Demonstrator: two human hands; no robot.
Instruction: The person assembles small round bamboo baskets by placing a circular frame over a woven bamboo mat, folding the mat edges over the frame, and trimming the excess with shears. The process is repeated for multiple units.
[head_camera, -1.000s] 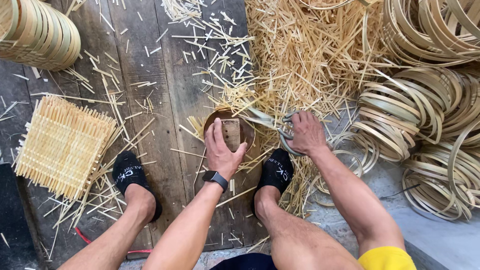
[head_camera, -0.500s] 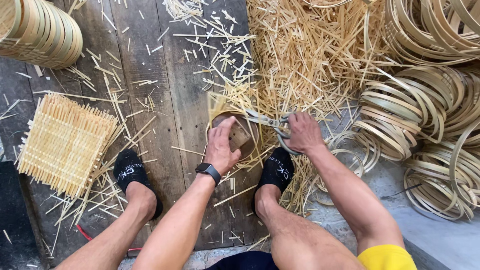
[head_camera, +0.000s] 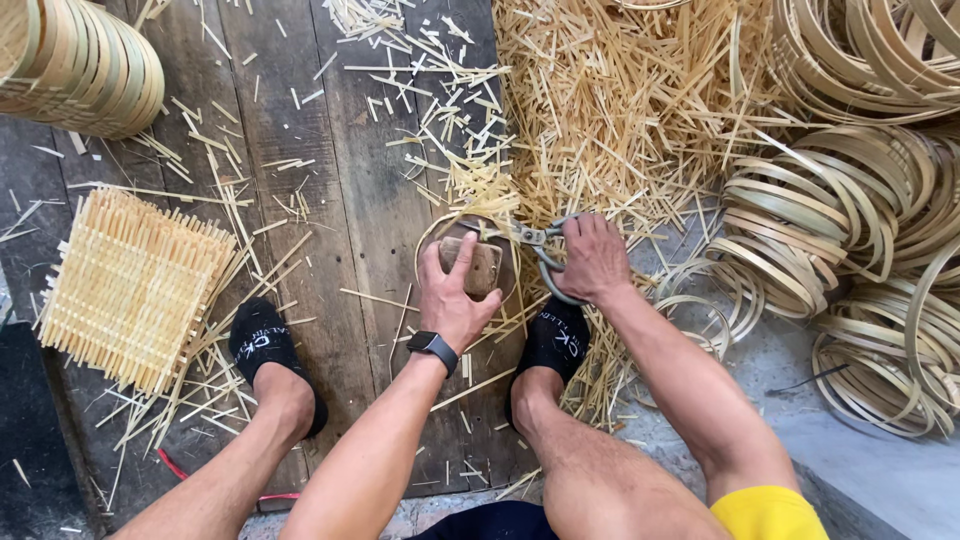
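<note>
My left hand (head_camera: 452, 302), a dark watch on its wrist, presses a small wooden block (head_camera: 483, 268) down on a round woven bamboo piece (head_camera: 432, 238) lying on the wooden floor between my feet. My right hand (head_camera: 596, 262) grips metal shears (head_camera: 533, 240), whose blades sit at the round piece's right edge, just beside the block. Cut bamboo strips stick out around the piece's rim.
A square woven bamboo mat (head_camera: 130, 285) lies at the left by my left foot (head_camera: 262, 345). Stacked hoops (head_camera: 85, 65) sit at the top left, and coiled bamboo rings (head_camera: 850, 220) fill the right. A heap of cut strips (head_camera: 640, 100) lies ahead.
My left hand shifted its grip on the block, covering it and then baring its right side again. The right hand with the shears stayed at the piece's right edge.
</note>
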